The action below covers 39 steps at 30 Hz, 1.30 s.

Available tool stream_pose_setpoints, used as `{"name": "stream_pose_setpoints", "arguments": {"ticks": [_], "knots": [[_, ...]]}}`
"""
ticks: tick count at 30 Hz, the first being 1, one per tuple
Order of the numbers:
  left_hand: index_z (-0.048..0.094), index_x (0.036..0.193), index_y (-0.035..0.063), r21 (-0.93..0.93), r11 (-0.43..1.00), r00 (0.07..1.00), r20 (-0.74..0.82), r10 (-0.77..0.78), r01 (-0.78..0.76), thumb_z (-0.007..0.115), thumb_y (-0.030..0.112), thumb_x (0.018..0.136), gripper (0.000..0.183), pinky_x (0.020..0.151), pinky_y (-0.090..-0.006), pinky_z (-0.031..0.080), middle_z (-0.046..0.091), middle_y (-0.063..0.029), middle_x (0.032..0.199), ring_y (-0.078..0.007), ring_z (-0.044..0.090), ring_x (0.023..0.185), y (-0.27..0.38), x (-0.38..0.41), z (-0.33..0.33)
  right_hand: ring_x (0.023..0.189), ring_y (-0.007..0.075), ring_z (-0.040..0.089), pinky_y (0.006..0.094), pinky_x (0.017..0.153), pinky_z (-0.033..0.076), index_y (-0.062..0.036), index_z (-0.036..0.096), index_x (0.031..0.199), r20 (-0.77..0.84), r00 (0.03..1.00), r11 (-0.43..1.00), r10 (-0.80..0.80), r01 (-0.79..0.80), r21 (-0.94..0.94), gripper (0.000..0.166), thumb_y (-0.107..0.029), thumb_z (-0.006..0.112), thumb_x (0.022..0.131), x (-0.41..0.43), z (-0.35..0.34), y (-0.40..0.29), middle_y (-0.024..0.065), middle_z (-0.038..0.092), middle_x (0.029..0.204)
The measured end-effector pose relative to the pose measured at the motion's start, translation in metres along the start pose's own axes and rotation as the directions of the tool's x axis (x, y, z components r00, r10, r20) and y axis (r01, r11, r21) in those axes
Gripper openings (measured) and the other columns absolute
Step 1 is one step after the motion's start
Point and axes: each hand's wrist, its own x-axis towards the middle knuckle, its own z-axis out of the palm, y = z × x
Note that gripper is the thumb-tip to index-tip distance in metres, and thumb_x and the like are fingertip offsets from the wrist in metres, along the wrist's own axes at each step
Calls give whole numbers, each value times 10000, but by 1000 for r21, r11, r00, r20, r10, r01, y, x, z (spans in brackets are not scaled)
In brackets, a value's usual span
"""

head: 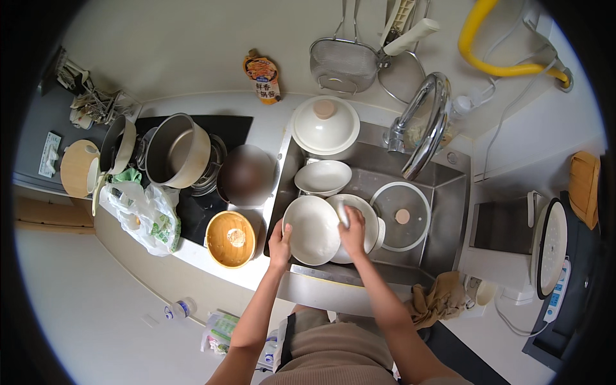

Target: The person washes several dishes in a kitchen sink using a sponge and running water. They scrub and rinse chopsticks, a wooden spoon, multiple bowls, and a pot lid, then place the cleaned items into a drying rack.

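Observation:
My left hand (280, 244) grips the left rim of a white bowl (312, 231), which is tilted over the steel sink. At the bowl's right edge, my right hand (353, 230) holds a small whitish item (343, 214), too blurred to name. Beneath the right hand lies a white dish with side handles (368, 226). An oval white bowl (323, 177) sits just behind the held one. Farther back is a white lidded pot (325, 124). A glass lid with a pale rim (401, 216) lies in the right part of the sink.
A chrome faucet (426, 125) arches over the sink (445, 211). Left of it stand a wooden bowl (231, 239), a dark pan (244, 175), a deep pot (178, 150) and plastic bags (144, 216). A brown cloth (438, 301) hangs at the front right; a mesh strainer (343, 66) hangs behind.

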Motion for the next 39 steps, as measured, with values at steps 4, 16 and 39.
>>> {"name": "stream_pose_setpoints", "arguments": {"ticks": [4,16,39], "knots": [[499,1254,24,-90,996,994,102,30,-21,451,315,967,412,906,-283,398,585,-75,1126,-137,508,1010,4,-5,32,1034,345,470,436,891,395,-81,573,1152,101,976,971,-192,204,-126,491,-9,608,668,-10,-3,-66,126,498,1176],[448,1308,17,9,975,965,140,220,-223,437,281,971,428,965,-305,367,546,-112,1224,-179,491,1112,45,-5,41,1055,327,451,449,870,401,-85,554,1142,235,931,933,-278,320,-164,455,-26,577,691,1,-32,-102,108,471,1187],[442,1034,-202,-212,865,888,44,-457,456,331,-40,818,293,393,-323,551,592,-283,781,-343,632,526,40,133,76,1069,321,509,372,932,404,-47,607,1108,164,986,997,3,10,-79,448,13,596,665,-21,-74,-26,148,544,1131]]}}
